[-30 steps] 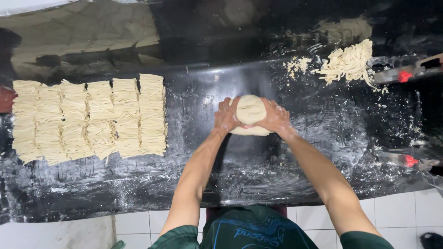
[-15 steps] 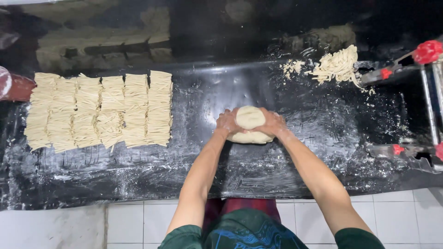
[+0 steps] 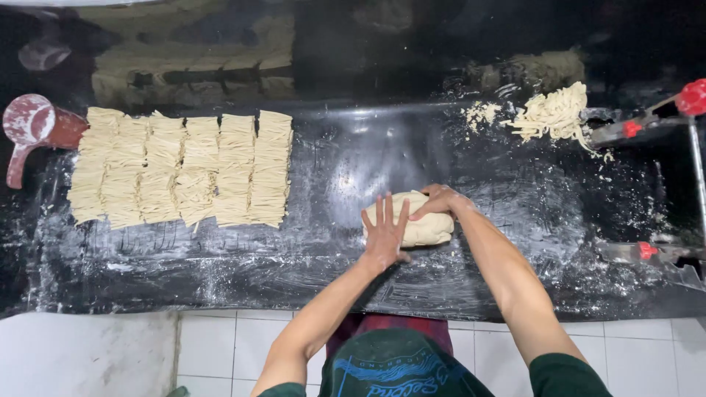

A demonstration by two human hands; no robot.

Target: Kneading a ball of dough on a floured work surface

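A pale lump of dough (image 3: 425,225) lies on the dark floured counter (image 3: 331,257), near its middle. My left hand (image 3: 384,234) rests flat against the dough's left side with fingers spread. My right hand (image 3: 435,201) curls over the top of the dough from the right, fingers pressing onto it. Both forearms reach in from the bottom of the view.
Several bundles of cut noodles (image 3: 184,167) lie in a row at the left. A red scoop (image 3: 33,129) sits beside them. A loose heap of noodles (image 3: 551,112) lies at the back right, next to a metal machine with red knobs (image 3: 662,117). White tiles run below the counter's front edge.
The dough was held up as a rounded ball between both hands; now it lies lower and flatter on the counter, my left hand opened flat against it.
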